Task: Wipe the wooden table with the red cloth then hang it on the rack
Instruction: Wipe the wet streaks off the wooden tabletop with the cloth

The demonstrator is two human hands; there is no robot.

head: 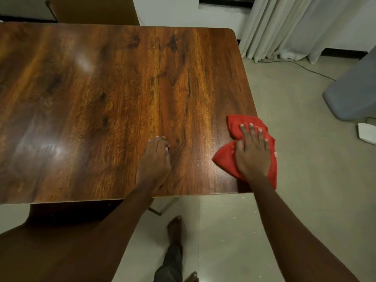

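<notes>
The wooden table (105, 94) fills the left and middle of the head view, dark brown and glossy. A crumpled red cloth (224, 157) lies at the table's near right corner, partly hanging over the right edge. My right hand (252, 153) presses flat on the cloth with straight, spread fingers. My left hand (155, 157) rests on the bare tabletop near the front edge, fingers bent down onto the wood, holding nothing. No rack is in view.
White curtains (295, 27) hang at the back right. A grey appliance (354, 90) and a white object (366, 133) stand on the floor to the right, with a cable (301, 67) running along the floor. A chair back (93, 10) sits behind the table.
</notes>
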